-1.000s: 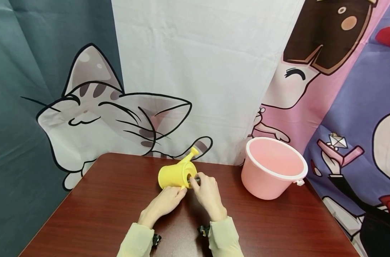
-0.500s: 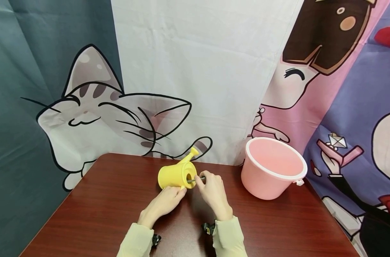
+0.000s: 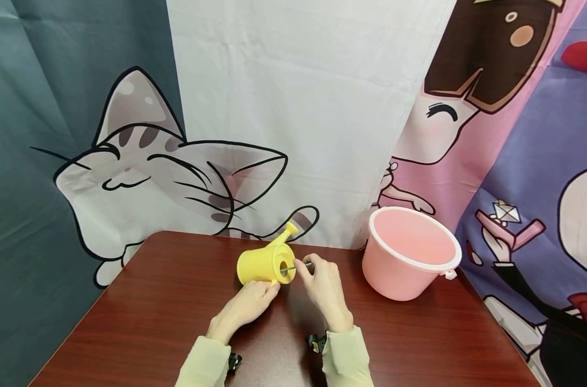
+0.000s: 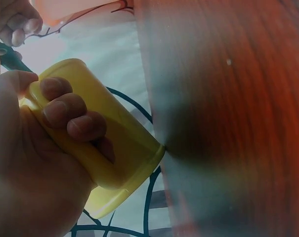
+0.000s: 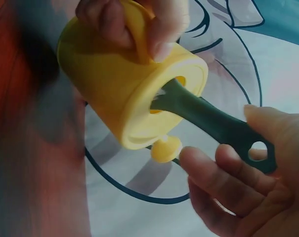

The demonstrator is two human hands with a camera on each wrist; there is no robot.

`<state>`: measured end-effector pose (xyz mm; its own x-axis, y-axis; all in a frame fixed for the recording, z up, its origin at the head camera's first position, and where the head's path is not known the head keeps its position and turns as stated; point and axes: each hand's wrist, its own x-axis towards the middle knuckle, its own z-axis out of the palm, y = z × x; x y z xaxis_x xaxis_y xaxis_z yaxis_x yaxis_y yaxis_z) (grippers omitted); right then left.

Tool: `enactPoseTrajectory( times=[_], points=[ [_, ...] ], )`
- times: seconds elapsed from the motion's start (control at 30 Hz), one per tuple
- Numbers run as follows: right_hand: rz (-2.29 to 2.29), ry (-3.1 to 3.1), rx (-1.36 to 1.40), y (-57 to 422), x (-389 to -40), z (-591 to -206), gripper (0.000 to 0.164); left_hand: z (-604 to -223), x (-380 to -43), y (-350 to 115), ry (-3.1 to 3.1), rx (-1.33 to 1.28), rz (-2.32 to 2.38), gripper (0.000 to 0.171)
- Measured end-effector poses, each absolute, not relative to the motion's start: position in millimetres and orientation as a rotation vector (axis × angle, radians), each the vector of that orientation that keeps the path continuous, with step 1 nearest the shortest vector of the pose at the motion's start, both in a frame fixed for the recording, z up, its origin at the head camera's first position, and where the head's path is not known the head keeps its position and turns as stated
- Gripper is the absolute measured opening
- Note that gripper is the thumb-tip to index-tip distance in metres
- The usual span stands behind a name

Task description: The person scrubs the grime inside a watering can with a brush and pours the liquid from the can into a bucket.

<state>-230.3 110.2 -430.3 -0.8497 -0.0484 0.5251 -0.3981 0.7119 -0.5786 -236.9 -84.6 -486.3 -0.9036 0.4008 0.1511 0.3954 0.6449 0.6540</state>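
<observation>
A yellow toy watering can (image 3: 254, 266) lies tipped in the head view, its round opening facing right. My left hand (image 3: 247, 306) grips the can's handle, fingers curled around it, as the left wrist view shows. A dark green handled tool (image 5: 208, 116) with a hole at its end pokes out of the opening; its front part is hidden inside the can (image 5: 100, 74). Between thumb and fingers, my right hand (image 3: 324, 290) pinches the tool's outer end. The can's spout (image 3: 284, 235) points up toward the back wall.
A pink bucket (image 3: 395, 279) with a white rim stands at the right rear of the brown wooden table (image 3: 143, 312). Behind the table's back edge hangs a cartoon-printed cloth (image 3: 293, 107).
My right hand has moved slightly right, away from the can's opening, and more of the tool shows outside it. The left hand and the can stay in place.
</observation>
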Motion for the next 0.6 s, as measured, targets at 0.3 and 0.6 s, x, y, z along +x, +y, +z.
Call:
enactPoseTrajectory(
  times=[0.3, 0.6],
  points=[
    [1.001, -2.364, 0.341, 109.2, -233.0, -434.3, 0.021, -484.1, -236.8, -84.9, 2.825, 0.679, 1.135, 0.046],
    [1.001, -2.346, 0.337, 110.0, -232.9, -433.1, 0.022, -485.3, -237.2, -84.9, 2.847, 0.680, 1.130, 0.047]
  ],
)
